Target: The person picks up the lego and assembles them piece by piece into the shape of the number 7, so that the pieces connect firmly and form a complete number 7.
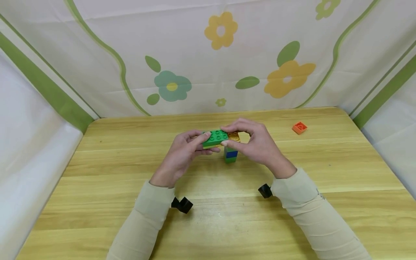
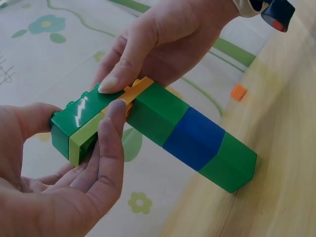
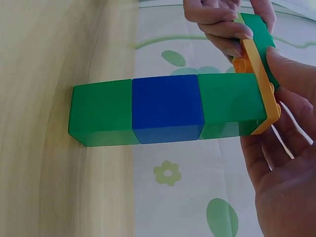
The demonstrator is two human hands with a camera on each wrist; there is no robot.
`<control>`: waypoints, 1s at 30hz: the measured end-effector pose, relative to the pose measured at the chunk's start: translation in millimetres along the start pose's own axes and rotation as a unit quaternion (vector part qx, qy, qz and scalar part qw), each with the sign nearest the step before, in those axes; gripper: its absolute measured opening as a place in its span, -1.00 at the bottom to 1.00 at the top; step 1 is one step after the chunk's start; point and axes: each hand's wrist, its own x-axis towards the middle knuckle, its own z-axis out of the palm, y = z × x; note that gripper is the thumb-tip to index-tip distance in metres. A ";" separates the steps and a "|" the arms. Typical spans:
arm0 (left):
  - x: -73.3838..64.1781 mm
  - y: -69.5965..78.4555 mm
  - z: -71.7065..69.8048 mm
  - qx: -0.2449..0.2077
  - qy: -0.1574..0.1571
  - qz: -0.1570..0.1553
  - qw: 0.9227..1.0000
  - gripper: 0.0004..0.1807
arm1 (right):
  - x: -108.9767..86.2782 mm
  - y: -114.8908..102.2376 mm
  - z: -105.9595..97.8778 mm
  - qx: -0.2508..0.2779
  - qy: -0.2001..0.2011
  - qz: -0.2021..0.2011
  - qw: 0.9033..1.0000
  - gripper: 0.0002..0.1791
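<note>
A tower of three bricks stands on the table: a lower green brick point(image 3: 101, 111), a blue brick point(image 3: 168, 108) and an upper green brick point(image 3: 229, 98). Across its top lies a thin orange plate point(image 1: 234, 136), overhanging toward the left. A long green brick point(image 1: 215, 139), studs up, sits over the overhang with a lime-green plate point(image 2: 79, 138) under it. My left hand point(image 1: 183, 151) grips the long brick's left end, thumb above and fingers below. My right hand point(image 1: 256, 142) pinches its right end between thumb and fingers, beside the orange plate.
An orange-red brick point(image 1: 299, 128) lies at the back right of the wooden table point(image 1: 97, 180). Behind the table hangs a white curtain point(image 1: 195, 21) with printed flowers. Small black devices point(image 1: 184, 204) stick out from both wrists.
</note>
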 end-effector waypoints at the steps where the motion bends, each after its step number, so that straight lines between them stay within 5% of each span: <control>1: 0.5 -0.4 -0.4 0.000 -0.001 -0.001 1.000 -0.59 | -0.3 0.2 0.2 0.001 0.000 0.003 1.000 -0.60; 7: 1.6 -0.9 -0.5 0.037 -0.009 0.012 0.999 -0.62 | -4.1 -2.0 0.3 -0.002 0.014 0.029 0.999 -0.56; 14: -2.1 0.8 0.8 0.130 0.030 0.034 0.990 -0.67 | -6.8 -2.5 2.3 0.006 0.017 0.042 0.999 -0.50; 18: -3.5 0.6 1.2 0.143 0.046 0.058 0.987 -0.70 | -9.2 -2.7 3.1 0.008 0.020 0.051 0.998 -0.48; 30: -7.2 0.7 2.1 0.166 0.028 0.126 0.978 -0.72 | -18.9 10.4 11.9 0.024 0.038 0.108 0.993 -0.47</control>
